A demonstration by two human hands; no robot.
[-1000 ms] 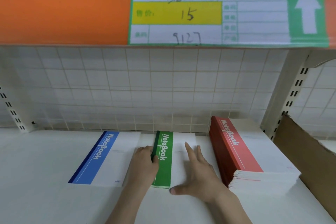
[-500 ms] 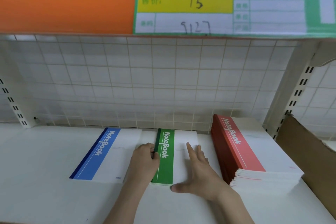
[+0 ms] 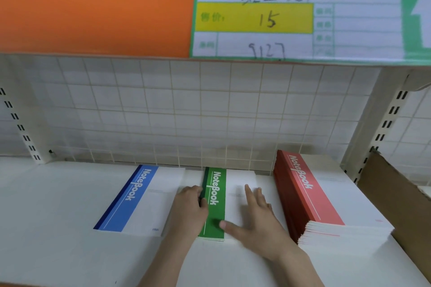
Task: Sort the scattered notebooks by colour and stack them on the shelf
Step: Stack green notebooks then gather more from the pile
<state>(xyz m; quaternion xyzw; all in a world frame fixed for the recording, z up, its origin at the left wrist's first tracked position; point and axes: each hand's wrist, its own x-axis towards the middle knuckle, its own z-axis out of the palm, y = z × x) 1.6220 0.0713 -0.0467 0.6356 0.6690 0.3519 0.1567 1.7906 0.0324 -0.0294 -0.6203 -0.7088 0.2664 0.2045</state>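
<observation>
Three lots of notebooks lie side by side on the white shelf [image 3: 58, 228]. A blue notebook [image 3: 140, 200] lies at the left, a thin green stack [image 3: 215, 216] in the middle, and a tall red stack [image 3: 310, 196] at the right. My left hand [image 3: 190, 209] rests against the green stack's left spine edge with its fingers curled on that edge. My right hand [image 3: 258, 223] lies flat on the green stack's white cover, fingers straight and thumb spread over the green band.
A wire grid panel [image 3: 186, 112] backs the shelf. The upper shelf's orange front [image 3: 93, 11] with a price label [image 3: 296, 16] hangs overhead. A brown cardboard sheet [image 3: 396, 198] leans at the right, past a slotted upright [image 3: 382, 128].
Both hands stay on the green stack in nearly the same pose. The view tilted slightly up then back; my right thumb has shifted a little onto the green band.
</observation>
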